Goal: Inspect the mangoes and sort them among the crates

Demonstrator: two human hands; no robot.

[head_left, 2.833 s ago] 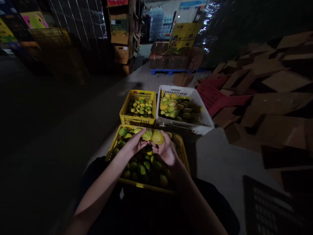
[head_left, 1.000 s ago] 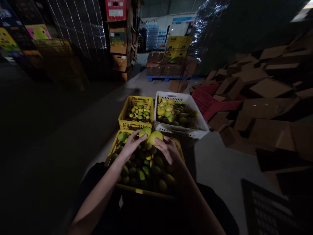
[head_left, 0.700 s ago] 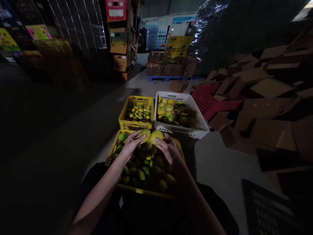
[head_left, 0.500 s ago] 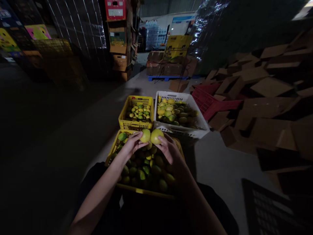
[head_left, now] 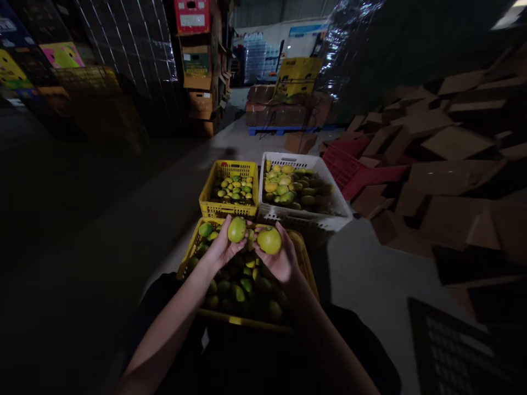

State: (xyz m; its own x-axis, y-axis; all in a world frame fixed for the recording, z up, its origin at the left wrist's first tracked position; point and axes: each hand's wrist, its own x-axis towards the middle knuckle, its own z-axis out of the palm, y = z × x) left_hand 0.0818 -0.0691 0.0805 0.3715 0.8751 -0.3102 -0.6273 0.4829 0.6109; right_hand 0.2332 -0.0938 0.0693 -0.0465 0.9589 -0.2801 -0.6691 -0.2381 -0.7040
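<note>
Over the near yellow crate (head_left: 308,263), my left hand (head_left: 222,249) has its fingers curled around a yellow-green lemon (head_left: 236,229). A yellower lemon (head_left: 269,240) rests in my right hand (head_left: 285,263), palm turned up and fingers wrapped under it. The two lemons are side by side with a small gap between them. Below my hands lie many green and yellow lemons (head_left: 247,285) in the near crate, partly hidden by my hands and in shadow.
Beyond the near crate stand a smaller yellow crate (head_left: 206,192) and a white crate (head_left: 337,200), both holding lemons. To the right, a red crate (head_left: 346,170) lies among piled cardboard boxes (head_left: 448,186). A blue pallet (head_left: 280,131) with boxes is farther back.
My hands have drawn slightly apart and turned palm-up, showing other sides of both lemons. The right lemon is a little lower; the left one has shifted left.
</note>
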